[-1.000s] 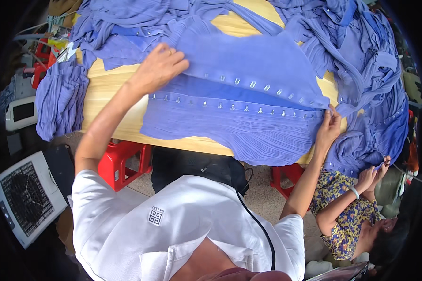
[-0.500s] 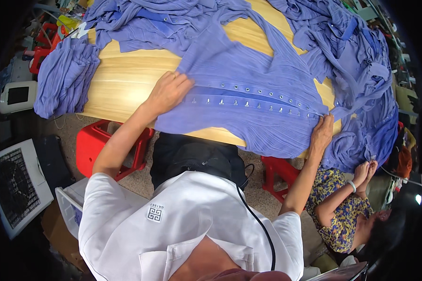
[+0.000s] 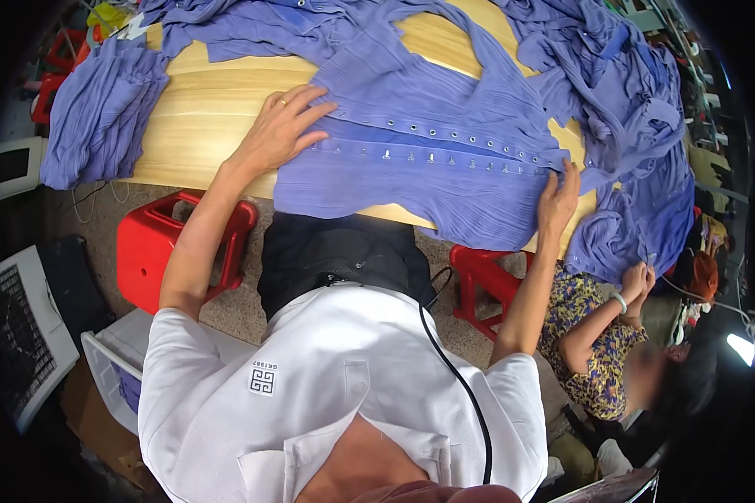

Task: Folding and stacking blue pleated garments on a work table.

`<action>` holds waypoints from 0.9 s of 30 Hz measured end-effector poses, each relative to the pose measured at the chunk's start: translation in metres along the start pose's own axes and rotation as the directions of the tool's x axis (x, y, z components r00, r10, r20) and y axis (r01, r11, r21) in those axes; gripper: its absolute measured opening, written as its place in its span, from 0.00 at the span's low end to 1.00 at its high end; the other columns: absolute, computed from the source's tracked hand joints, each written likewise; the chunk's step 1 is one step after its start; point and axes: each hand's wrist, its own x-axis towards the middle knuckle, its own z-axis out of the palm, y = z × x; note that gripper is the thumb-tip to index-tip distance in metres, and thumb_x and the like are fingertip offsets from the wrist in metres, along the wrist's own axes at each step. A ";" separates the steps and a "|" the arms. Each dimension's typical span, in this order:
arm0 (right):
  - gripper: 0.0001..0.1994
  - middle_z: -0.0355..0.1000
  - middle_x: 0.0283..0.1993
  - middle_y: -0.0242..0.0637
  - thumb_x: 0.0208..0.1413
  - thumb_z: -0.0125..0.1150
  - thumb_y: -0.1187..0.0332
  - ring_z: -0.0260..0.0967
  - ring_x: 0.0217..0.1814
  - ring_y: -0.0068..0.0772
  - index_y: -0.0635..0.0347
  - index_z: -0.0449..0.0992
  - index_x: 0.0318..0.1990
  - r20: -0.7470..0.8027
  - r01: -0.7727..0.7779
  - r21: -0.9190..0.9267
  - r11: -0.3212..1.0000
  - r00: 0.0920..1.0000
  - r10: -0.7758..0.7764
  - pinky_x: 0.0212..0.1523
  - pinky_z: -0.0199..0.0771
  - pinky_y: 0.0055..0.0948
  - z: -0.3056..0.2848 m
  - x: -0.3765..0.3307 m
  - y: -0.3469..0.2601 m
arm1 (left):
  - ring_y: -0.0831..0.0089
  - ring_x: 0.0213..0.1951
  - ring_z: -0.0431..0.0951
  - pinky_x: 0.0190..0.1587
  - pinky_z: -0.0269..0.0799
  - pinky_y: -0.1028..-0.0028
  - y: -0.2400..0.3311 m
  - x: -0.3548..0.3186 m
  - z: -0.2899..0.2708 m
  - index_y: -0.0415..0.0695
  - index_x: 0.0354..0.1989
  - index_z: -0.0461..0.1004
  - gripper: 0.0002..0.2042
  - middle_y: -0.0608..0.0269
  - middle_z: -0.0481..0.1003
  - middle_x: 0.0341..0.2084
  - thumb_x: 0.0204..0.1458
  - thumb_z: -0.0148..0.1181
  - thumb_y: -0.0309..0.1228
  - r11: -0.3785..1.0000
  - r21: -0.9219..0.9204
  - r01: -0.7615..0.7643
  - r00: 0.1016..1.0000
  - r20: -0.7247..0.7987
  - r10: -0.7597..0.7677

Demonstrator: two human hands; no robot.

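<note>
Loosely spread, our L hand (image 3: pixel 281 130) rested on the pleated blue-violet hook-and-eye top (image 3: pixel 428 101), laid across the table (image 3: pixel 226 101); our R hand (image 3: pixel 559 201) curled at its R end, pinch unclear, prob. steadying it.

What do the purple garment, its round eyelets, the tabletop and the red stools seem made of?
Purple garment: matte fabric, finely ribbed and draping; fibre unclear.
Eyelets: probably metal, judging by their silvery glints.
Tabletop: smooth pale wood or wood-look laminate; the grain fits both.
Red stools: likely moulded plastic, slightly shiny with rounded edges.
</note>
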 end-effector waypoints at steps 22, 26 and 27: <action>0.49 0.44 0.88 0.60 0.61 0.64 0.30 0.35 0.89 0.74 0.42 0.60 0.84 0.475 0.204 -0.038 0.978 0.865 -0.162 0.78 0.35 0.86 0.030 -0.066 -0.197 | 0.53 0.81 0.57 0.81 0.50 0.44 -0.028 -0.056 -0.033 0.53 0.80 0.63 0.39 0.60 0.57 0.83 0.63 0.65 0.55 0.969 0.143 0.203 0.966 0.132 -0.222; 0.49 0.44 0.89 0.57 0.61 0.66 0.31 0.36 0.90 0.73 0.41 0.59 0.85 0.508 0.136 -0.077 0.988 0.858 -0.079 0.78 0.34 0.86 0.018 -0.075 -0.181 | 0.51 0.76 0.64 0.76 0.61 0.49 -0.024 -0.047 -0.028 0.50 0.74 0.70 0.36 0.56 0.65 0.77 0.60 0.69 0.53 0.985 0.091 0.145 0.989 0.025 -0.148; 0.49 0.43 0.89 0.56 0.61 0.66 0.31 0.36 0.90 0.72 0.41 0.59 0.85 0.509 0.105 -0.102 0.989 0.860 -0.038 0.78 0.33 0.87 0.013 -0.078 -0.171 | 0.51 0.73 0.68 0.72 0.66 0.51 -0.018 -0.040 -0.024 0.49 0.72 0.73 0.35 0.55 0.70 0.73 0.59 0.71 0.52 0.990 0.055 0.133 0.991 -0.038 -0.131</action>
